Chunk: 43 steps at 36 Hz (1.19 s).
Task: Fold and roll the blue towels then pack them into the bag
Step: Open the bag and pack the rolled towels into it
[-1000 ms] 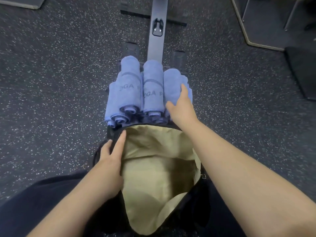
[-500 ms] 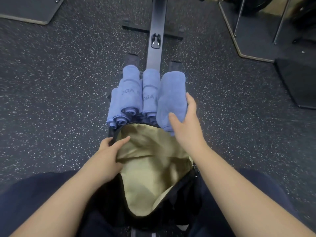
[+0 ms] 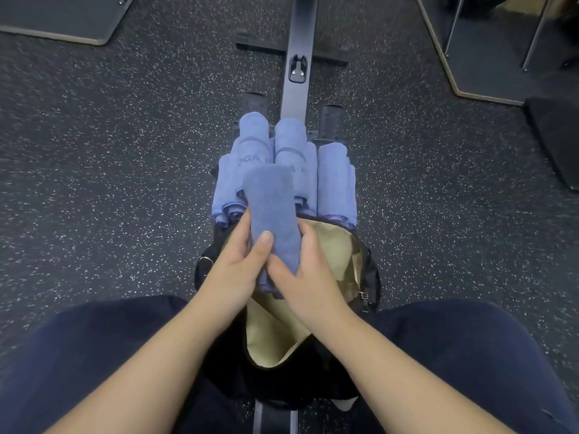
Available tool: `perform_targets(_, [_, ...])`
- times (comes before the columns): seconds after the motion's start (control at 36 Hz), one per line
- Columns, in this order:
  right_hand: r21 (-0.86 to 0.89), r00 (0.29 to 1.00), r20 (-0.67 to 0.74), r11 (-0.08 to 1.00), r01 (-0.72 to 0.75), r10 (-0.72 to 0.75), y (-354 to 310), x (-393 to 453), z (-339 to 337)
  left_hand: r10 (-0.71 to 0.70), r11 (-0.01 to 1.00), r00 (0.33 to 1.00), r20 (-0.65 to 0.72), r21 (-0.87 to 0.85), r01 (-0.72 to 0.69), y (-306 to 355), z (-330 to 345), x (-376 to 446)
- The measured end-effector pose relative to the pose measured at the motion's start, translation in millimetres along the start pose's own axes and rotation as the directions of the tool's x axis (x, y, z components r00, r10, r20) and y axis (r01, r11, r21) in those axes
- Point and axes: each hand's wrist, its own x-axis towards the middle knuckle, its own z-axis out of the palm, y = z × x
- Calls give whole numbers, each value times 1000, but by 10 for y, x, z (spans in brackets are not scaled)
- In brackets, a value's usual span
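Note:
A rolled blue towel is held above the mouth of the bag, its near end pointing down toward the opening. My left hand grips it from the left with the thumb across its front. My right hand grips it from the right. The black bag with a tan lining lies open between my knees. Several more rolled blue towels are stacked just beyond the bag.
The bag and the towel stack sit on a narrow bench whose dark rail runs away from me over speckled black rubber flooring. Grey mats lie at the far left and far right, with metal legs at the top right.
My right hand lifted one roll off the right of the stack and brought it over the bag. My left hand let go of the bag's rim and took hold of the roll too.

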Motion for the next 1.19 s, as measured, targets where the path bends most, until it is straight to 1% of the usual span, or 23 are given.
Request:
perform_targets(0.03, [-14, 1000, 13, 1000, 6, -6, 5, -6, -22, -11, 1000, 1000, 18, -25, 12, -4, -15, -5])
perform_targets(0.08, [36, 999, 27, 999, 18, -19, 4, -15, -70, -23, 999, 998, 53, -49, 25, -2, -17, -20])
perform_targets(0.14, [91, 997, 68, 995, 31, -37, -7, -36, -111, -42, 998, 997, 63, -53, 46, -25, -22, -27])
perform_targets(0.17, [83, 995, 86, 996, 41, -48, 16, -40, -116, -49, 997, 997, 62, -55, 53, -35, -27, -30])
perform_targets(0.25, [5, 991, 99, 996, 85, -85, 93, -47, -80, -80, 994, 995, 58, -74, 84, -80, -63, -35])
perform_targets(0.33, [-137, 981, 114, 976, 171, -156, 122, -52, -25, -116, 991, 992, 50, -65, 119, -123, -100, -18])
perform_targets(0.42, [-135, 966, 104, 959, 250, -237, 147, -52, -56, -137, 990, 987, 79, 34, 135, -154, -96, -9])
perform_targets(0.47, [-125, 965, 69, 957, 260, -253, 181, -44, -57, -119, 978, 990, 80, 181, 103, -126, -114, 3])
perform_targets(0.5, [-130, 965, 53, 956, 263, -258, 201, -36, -51, -88, 958, 995, 56, 280, 69, -114, -149, 11])
perform_targets(0.53, [-147, 966, 36, 955, 257, -255, 226, -25, -47, -18, 905, 1000, 14, 425, 10, -117, -206, 26])
perform_targets(0.56, [-161, 970, 28, 956, 244, -243, 253, -14, -48, 69, 801, 997, -34, 598, -35, -133, -272, 41])
perform_targets(0.58, [-171, 974, 29, 959, 227, -225, 276, -5, -59, 146, 667, 985, -93, 745, -28, -167, -338, 57])
perform_targets(0.61, [-181, 977, 35, 960, 213, -210, 305, 5, -74, 181, 532, 969, -166, 846, 46, -186, -393, 69])
perform_targets(0.64, [-194, 979, 45, 959, 206, -201, 336, 10, -90, 156, 439, 958, -242, 885, 152, -177, -407, 70])
perform_targets(0.67, [-215, 979, 60, 955, 203, -194, 374, 11, -107, 99, 372, 950, -296, 896, 241, -176, -397, 60])
perform_targets(0.69, [-245, 979, 84, 949, 200, -185, 411, 6, -119, 33, 306, 947, -319, 905, 294, -184, -367, 34])
perform_targets(0.75, [-309, 976, 153, 930, 196, -155, 471, -13, -129, -61, 179, 948, -314, 931, 320, -247, -334, -5])
perform_targets(0.81, [-361, 970, 213, 913, 192, -120, 536, -28, -124, -80, 89, 945, -317, 942, 323, -323, -362, -2])
perform_targets(0.83, [-381, 966, 236, 904, 194, -108, 573, -36, -121, -70, 68, 942, -327, 941, 332, -335, -384, 9])
perform_targets(0.89, [-417, 958, 277, 888, 196, -82, 640, -57, -113, -41, 53, 936, -350, 935, 352, -345, -418, 24])
perform_targets(0.94, [-443, 951, 306, 879, 179, -40, 708, -78, -103, -43, 56, 932, -360, 930, 362, -347, -424, 15])
perform_targets(1.06, [-487, 935, 351, 862, 142, 44, 795, -99, -65, -92, 160, 923, -373, 910, 383, -378, -423, -13])
perform_targets(1.19, [-486, 924, 374, 864, 128, 73, 813, -95, -19, -109, 218, 916, -386, 890, 401, -403, -433, 13])
